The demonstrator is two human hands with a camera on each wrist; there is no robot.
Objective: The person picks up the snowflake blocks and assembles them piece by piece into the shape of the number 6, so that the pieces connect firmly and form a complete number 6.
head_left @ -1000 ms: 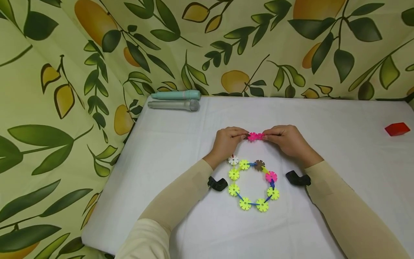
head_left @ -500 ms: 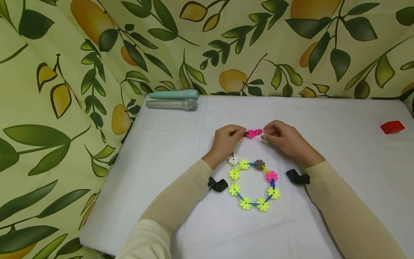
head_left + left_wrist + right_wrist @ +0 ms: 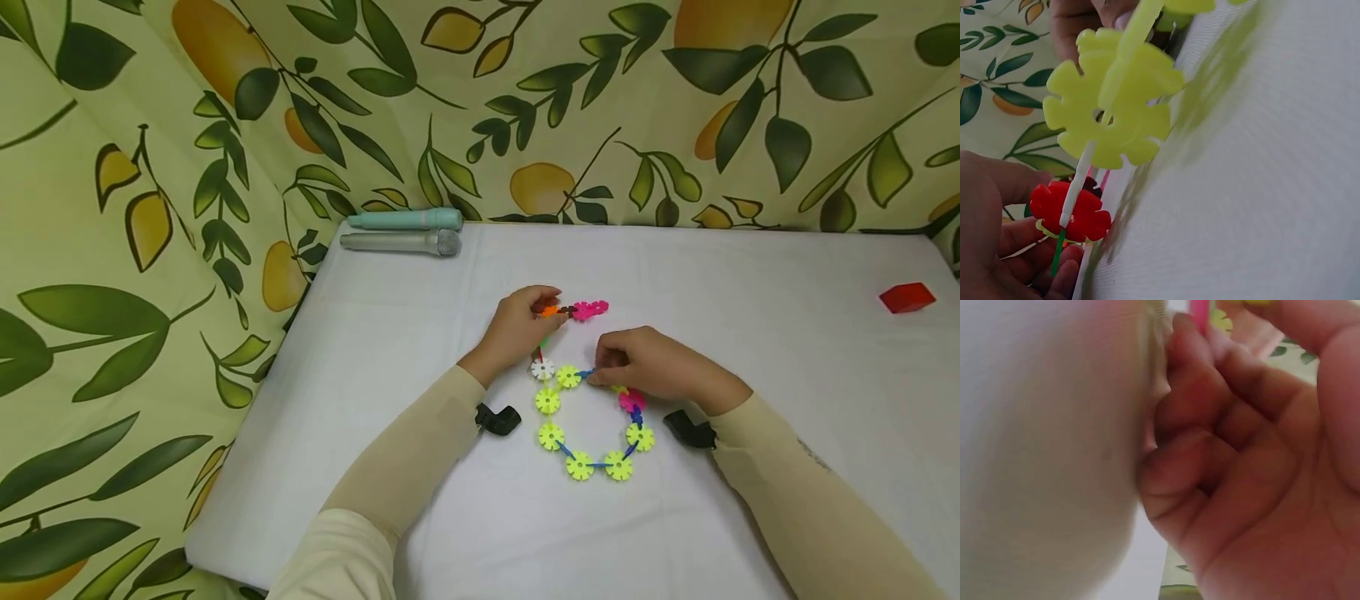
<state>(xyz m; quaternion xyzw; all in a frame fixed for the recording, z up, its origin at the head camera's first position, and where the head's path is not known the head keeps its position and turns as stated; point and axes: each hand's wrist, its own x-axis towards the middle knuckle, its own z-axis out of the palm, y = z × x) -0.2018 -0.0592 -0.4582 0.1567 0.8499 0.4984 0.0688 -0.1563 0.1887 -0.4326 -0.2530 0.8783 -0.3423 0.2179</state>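
A chain of plastic snowflake building discs lies on the white cloth, its lower part forming a ring. From a white disc a tail runs up past green, orange and brown pieces to two pink discs. My left hand curls round this tail, with an orange disc showing between thumb and fingers. A red disc sits by the fingers in the left wrist view. My right hand pinches the ring's upper side near a blue connector; it covers the brown disc there.
Two microphones, one teal and one silver, lie at the table's back left corner. A red block is at the far right. Patterned curtain stands behind and left of the table.
My right hand has let go of the pink end and come down to the ring. The ring has shifted slightly right and up. My left fingers have spread around the orange disc.
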